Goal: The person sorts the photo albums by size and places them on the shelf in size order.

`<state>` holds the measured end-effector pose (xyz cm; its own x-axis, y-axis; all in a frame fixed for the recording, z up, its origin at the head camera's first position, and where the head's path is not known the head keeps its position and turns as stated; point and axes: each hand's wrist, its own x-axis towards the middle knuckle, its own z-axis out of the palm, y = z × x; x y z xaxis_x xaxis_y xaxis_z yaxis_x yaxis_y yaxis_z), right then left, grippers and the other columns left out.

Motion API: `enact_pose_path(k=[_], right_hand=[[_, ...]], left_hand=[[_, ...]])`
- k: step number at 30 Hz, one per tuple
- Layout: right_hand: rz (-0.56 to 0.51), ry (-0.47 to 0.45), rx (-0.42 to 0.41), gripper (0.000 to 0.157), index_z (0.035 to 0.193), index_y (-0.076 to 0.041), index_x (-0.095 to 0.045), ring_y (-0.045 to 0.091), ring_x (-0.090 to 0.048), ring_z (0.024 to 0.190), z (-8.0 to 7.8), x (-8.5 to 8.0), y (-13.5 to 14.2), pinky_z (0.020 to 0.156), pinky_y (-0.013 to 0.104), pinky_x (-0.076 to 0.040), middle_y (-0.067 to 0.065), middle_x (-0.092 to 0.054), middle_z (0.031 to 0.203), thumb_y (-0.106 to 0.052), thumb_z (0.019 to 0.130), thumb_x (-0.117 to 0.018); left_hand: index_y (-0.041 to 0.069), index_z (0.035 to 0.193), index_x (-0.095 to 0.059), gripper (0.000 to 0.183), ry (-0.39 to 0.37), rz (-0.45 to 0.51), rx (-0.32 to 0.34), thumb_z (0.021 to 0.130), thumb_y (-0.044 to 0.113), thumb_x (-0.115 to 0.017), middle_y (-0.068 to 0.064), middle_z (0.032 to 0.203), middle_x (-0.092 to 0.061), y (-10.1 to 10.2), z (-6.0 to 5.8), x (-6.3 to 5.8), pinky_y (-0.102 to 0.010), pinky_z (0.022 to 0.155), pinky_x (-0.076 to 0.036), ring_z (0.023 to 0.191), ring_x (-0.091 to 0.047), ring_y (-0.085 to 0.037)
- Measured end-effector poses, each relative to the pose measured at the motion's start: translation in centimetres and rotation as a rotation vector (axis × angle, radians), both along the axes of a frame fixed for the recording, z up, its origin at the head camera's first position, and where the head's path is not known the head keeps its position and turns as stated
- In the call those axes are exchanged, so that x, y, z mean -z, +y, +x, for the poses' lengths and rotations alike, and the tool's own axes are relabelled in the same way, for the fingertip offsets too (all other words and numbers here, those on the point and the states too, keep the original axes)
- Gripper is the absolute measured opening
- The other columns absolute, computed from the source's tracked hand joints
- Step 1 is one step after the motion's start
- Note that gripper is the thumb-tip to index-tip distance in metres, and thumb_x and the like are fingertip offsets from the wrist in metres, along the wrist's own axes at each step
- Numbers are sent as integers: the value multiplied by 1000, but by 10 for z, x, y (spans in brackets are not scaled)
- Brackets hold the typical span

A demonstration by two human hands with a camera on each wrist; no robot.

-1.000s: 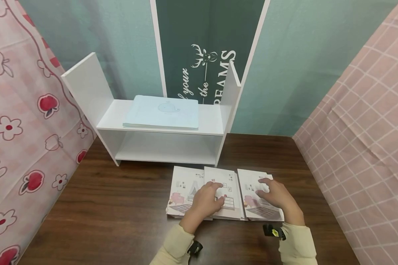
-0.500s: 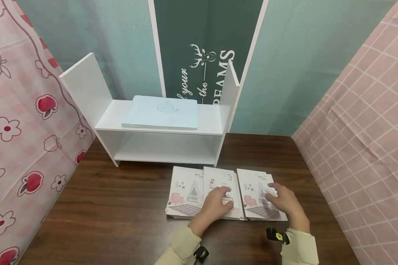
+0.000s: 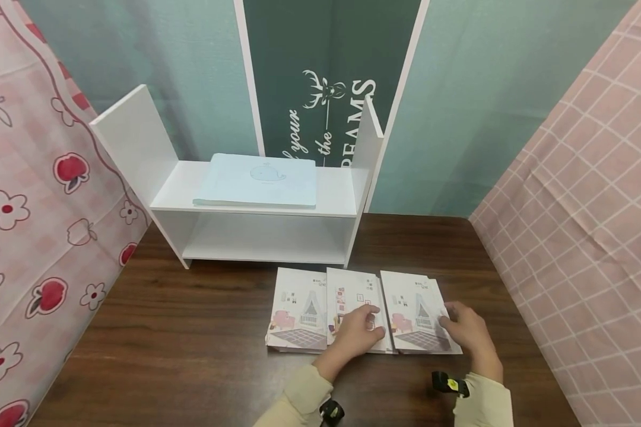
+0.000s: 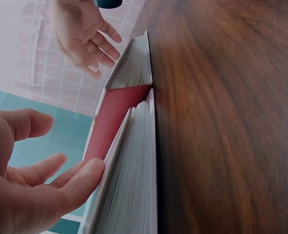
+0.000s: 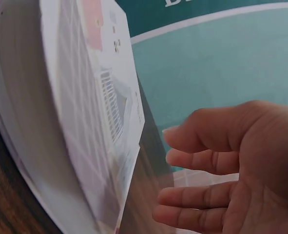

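Observation:
White books with pink-and-grey room drawings lie in a row in the head view: a left book (image 3: 299,308), a middle book (image 3: 352,281) and a right book (image 3: 413,308). My left hand (image 3: 357,333) is over the lower part of the middle book, fingers loosely bent and gripping nothing. In the left wrist view a left fingertip (image 4: 96,168) appears to touch a cover edge beside thick pages. My right hand (image 3: 471,332) is at the right book's right edge. The right wrist view shows its fingers (image 5: 197,197) relaxed and apart from the book.
Behind the books stands a white two-tier shelf (image 3: 342,207) with upright side panels. A pale blue whale-print folder or book (image 3: 256,181) lies flat on its upper board. Patterned curtains flank the brown wooden table (image 3: 192,356).
My left hand has slid right and slightly nearer over the middle book. My right hand has shifted right and nearer, from over the right book to its edge. The books lie nearly unchanged.

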<state>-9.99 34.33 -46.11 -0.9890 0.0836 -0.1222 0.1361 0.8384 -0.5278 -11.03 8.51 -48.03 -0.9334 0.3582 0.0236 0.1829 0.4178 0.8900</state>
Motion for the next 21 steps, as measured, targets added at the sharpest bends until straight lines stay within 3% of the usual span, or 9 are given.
enact_pose_path(k=[8,21], right_hand=[[-21,-64,96,44,117,15,-49,53,-44,106,2,6,5,85,60,-37,37,-50,115,-13,83,-53],[-57,-175,249,48,117,16,-47,56,-37,110,6,16,14,90,60,-33,40,-42,121,-20,85,-49]], left_hand=[[2,114,-61,42,-163,37,-2,74,14,-71,-9,93,-63,12,2,-1,-27,69,-48,83,-60,-18],[-6,113,-58,47,-230,44,-5,72,13,-71,-8,81,-66,27,6,2,-26,64,-48,72,-61,-14]])
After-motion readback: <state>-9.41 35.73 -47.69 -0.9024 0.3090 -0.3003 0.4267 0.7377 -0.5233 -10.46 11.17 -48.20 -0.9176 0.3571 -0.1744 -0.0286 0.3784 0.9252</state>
